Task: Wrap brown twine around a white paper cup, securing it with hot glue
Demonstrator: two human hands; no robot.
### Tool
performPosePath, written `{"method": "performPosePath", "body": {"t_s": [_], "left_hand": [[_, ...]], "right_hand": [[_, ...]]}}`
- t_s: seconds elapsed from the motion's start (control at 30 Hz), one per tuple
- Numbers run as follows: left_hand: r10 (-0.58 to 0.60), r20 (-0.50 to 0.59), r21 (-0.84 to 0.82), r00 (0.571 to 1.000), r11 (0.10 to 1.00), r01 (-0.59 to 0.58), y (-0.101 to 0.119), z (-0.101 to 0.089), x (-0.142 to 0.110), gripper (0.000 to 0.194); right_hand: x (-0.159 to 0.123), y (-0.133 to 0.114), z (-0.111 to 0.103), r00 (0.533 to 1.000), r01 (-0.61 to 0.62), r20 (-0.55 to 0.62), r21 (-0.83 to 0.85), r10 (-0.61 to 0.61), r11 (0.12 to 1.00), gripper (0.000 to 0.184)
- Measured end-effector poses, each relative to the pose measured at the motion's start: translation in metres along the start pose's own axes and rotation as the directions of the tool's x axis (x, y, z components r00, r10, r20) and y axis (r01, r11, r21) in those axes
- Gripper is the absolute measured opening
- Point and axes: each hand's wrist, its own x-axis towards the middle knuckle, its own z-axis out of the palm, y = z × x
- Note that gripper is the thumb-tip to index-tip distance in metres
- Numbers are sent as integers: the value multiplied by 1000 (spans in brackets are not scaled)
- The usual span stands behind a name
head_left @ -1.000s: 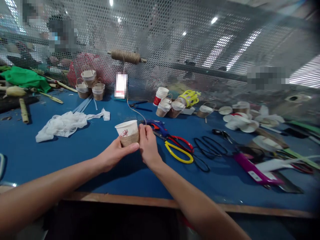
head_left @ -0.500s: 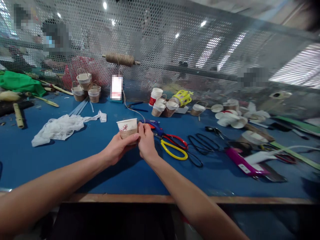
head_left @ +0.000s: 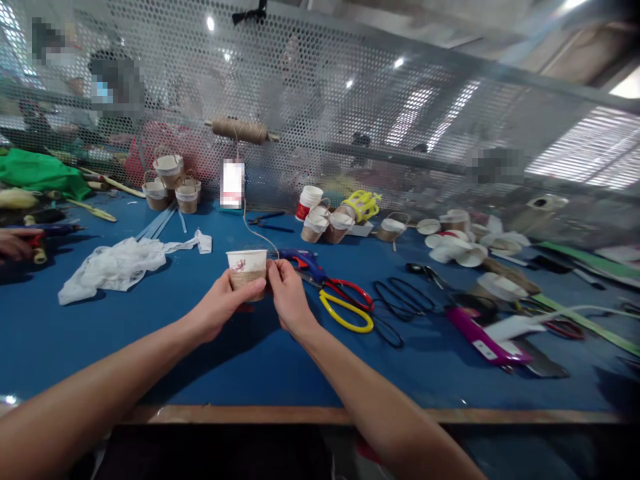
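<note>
My left hand (head_left: 227, 301) is wrapped round a paper cup (head_left: 247, 261), white with a reddish print at the top and wound with brown twine lower down. At the cup's right side, my right hand (head_left: 286, 293) pinches the twine (head_left: 260, 237). This strand runs up past a phone (head_left: 232, 183) to a twine spool (head_left: 240, 131) on a rod at the mesh panel. Just right of my right hand lie a blue glue gun (head_left: 306, 261) and scissors (head_left: 347, 310) with one red and one yellow handle.
Twine-wrapped cups with handles (head_left: 170, 175) stand at the back left, near crumpled white cloth (head_left: 120, 270). A purple tool (head_left: 487, 340) with a white cord and black cable (head_left: 405, 295) lie right. Another person's hand (head_left: 15, 245) holds a tool at the far left.
The camera view has tilted up a little. The cup is turned more upright, with both hands still on cup and twine. Another person's hand has come in at the far left.
</note>
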Motion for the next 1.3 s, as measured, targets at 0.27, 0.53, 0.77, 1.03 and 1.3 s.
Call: {"method": "performPosePath", "body": {"t_s": [0.27, 0.53, 0.77, 1.03, 1.3], "left_hand": [[13, -3, -65, 1000, 998, -13, 2, -9, 6, 44], [19, 17, -65, 1000, 998, -18, 6, -7, 3, 42], [27, 50, -69, 998, 997, -24, 5, -9, 3, 43], [34, 36, -45, 999, 998, -33, 4, -8, 3, 45], [10, 43, 5, 999, 1000, -10, 4, -9, 2, 52]], "right_hand": [[23, -1, -30, 995, -25, 83, -320, 54, 947, 29], [70, 4, -96, 949, -170, -6, -851, 315, 497, 28], [77, 25, -100, 911, -97, 26, -956, 411, 277, 31], [97, 28, -103, 922, -126, -50, -977, 385, 174, 32], [93, 25, -106, 946, -101, -50, -984, 321, 146, 32]]}}
